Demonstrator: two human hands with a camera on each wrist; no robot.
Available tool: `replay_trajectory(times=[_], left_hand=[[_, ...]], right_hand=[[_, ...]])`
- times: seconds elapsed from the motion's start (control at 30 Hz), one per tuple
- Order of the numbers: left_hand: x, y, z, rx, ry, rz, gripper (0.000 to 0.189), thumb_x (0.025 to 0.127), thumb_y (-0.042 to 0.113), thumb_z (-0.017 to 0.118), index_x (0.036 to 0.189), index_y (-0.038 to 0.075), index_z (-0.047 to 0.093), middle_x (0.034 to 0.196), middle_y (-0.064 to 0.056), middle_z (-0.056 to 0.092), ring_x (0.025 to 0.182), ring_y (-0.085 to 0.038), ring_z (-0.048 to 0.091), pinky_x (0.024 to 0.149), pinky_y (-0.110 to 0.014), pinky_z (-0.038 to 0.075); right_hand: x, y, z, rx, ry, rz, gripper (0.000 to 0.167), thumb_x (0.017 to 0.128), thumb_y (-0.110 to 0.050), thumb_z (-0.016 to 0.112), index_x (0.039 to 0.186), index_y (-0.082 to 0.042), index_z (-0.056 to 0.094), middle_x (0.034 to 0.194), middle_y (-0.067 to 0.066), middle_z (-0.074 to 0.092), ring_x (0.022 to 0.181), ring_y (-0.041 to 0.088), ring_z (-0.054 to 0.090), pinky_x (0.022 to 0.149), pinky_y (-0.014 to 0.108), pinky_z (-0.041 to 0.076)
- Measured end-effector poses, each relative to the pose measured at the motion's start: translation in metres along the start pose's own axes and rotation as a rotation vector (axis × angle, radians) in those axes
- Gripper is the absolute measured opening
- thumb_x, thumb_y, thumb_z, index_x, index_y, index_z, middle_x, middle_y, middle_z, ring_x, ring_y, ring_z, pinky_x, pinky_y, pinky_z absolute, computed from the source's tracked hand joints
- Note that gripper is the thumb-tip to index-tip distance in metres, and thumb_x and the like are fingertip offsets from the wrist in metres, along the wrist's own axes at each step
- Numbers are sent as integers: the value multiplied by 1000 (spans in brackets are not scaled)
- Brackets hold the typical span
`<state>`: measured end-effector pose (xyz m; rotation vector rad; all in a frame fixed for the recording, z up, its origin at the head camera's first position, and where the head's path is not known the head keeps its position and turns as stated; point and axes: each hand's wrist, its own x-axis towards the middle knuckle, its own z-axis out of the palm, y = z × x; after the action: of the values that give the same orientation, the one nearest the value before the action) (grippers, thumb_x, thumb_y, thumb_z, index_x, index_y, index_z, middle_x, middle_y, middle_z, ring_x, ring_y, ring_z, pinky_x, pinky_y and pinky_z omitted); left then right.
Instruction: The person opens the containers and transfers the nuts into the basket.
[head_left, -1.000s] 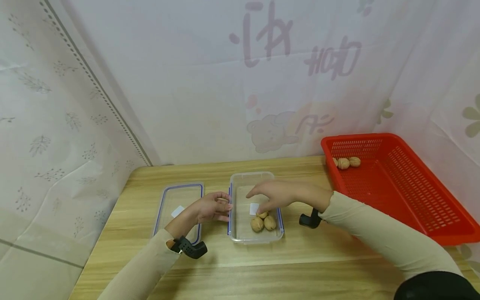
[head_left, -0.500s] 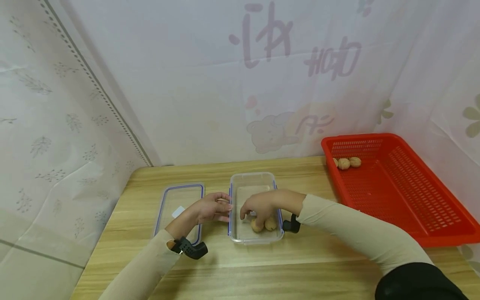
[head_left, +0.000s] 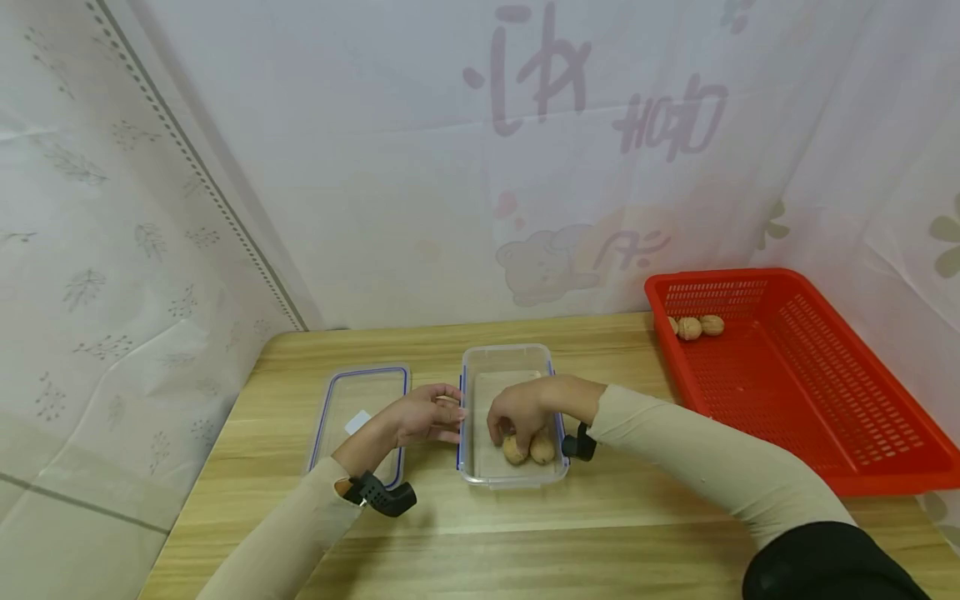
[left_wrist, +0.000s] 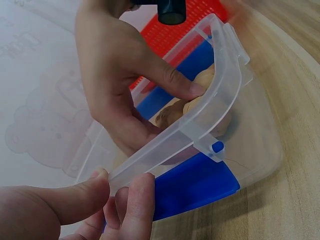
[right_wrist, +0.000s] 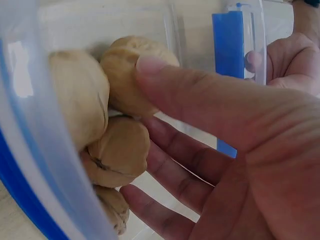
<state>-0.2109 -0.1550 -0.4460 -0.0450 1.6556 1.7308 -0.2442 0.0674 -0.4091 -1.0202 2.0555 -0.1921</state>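
Observation:
A clear plastic food container [head_left: 510,482] with blue side clips stands on the table, unlidded. Its left rim is pinched between the thumb and fingers of my left hand [head_left: 422,415]; the left wrist view shows that thumb [left_wrist: 92,192] over the edge. My right hand [head_left: 527,408] reaches inside, fingers curled down at several walnuts [head_left: 542,450] near the front end. In the right wrist view its thumb presses one walnut [right_wrist: 122,65], with the fingers behind the cluster. From the head, the hand hides part of the walnuts.
The container's clear lid [head_left: 378,392], with a blue seal, lies flat to the left, partly under my left forearm. A red perforated basket [head_left: 750,367] sits at the right, with several walnuts [head_left: 690,328] in its far left corner. A patterned curtain [head_left: 375,208] hangs behind the table.
My right hand has gone down and slightly left into the container, onto the walnuts, and its fingers have curled in. My left hand stays at the rim.

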Motion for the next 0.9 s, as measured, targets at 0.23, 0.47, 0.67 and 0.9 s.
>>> replay_trajectory(times=[0.23, 0.47, 0.67, 0.9], left_hand=[[0, 1, 1, 7, 10, -5, 40, 102, -7, 53, 137, -12, 36, 95, -5, 57, 85, -15, 59, 79, -31, 64], [1, 1, 2, 8, 15, -7, 39, 102, -7, 53, 137, -11, 37, 96, -5, 57, 85, -14, 59, 79, -32, 64], [0, 1, 1, 3, 10, -6, 38, 102, -7, 53, 136, -11, 37, 95, -5, 57, 85, -14, 60, 78, -32, 64], [0, 1, 2, 2, 11, -10, 38, 102, -7, 53, 137, -11, 37, 95, -5, 57, 85, -14, 60, 79, -32, 64]], right_hand=[[1, 6, 0, 35, 8, -11, 26, 82, -5, 85, 106, -12, 75, 98, -7, 67, 94, 6, 59, 89, 22, 53], [0, 9, -1, 82, 23, -12, 26, 86, -14, 83, 111, -10, 74, 101, -6, 67, 97, 6, 59, 90, 22, 53], [-1, 14, -2, 136, 28, -56, 25, 89, -14, 81, 111, -9, 72, 103, -5, 69, 99, 7, 62, 92, 23, 54], [-5, 16, -3, 230, 65, -114, 27, 88, -9, 81, 114, -7, 72, 103, -4, 70, 99, 7, 62, 92, 22, 54]])
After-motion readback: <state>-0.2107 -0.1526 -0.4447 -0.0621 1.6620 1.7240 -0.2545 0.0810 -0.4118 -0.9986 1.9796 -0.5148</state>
